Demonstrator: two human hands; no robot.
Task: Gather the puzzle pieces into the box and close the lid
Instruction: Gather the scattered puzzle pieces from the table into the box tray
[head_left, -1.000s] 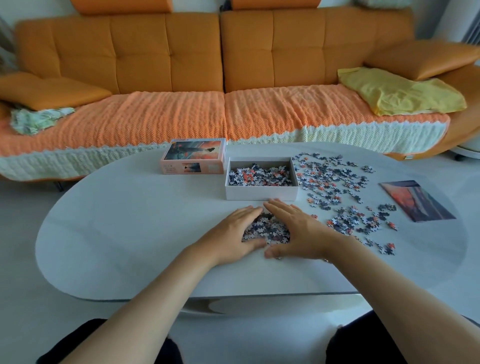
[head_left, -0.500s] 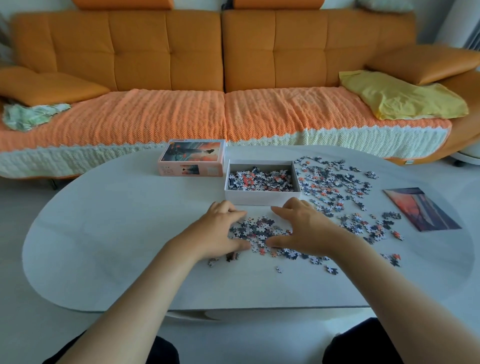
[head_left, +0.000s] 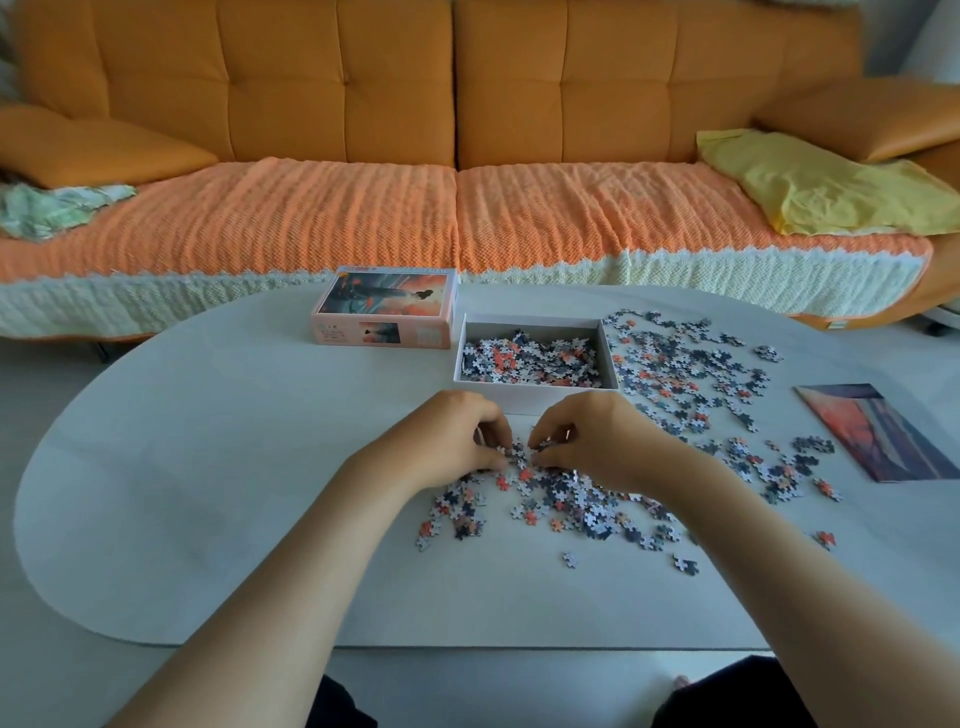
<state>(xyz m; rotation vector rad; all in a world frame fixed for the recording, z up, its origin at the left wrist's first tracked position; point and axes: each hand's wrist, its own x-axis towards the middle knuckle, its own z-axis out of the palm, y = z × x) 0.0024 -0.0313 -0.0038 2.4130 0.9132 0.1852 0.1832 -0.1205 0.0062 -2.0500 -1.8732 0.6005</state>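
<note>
Table, puzzle pieces half-hidden under hands

White oval table: open box, lid beside (left), loose pieces, picture card.

The curled fingers of the left hand and right hand cover the puzzle pieces they pinch, so how many each holds cannot be told. The near wall of the box hides some pieces inside. Small print on the lid is unreadable. The picture card and sofa run past the frame's edges.
</note>
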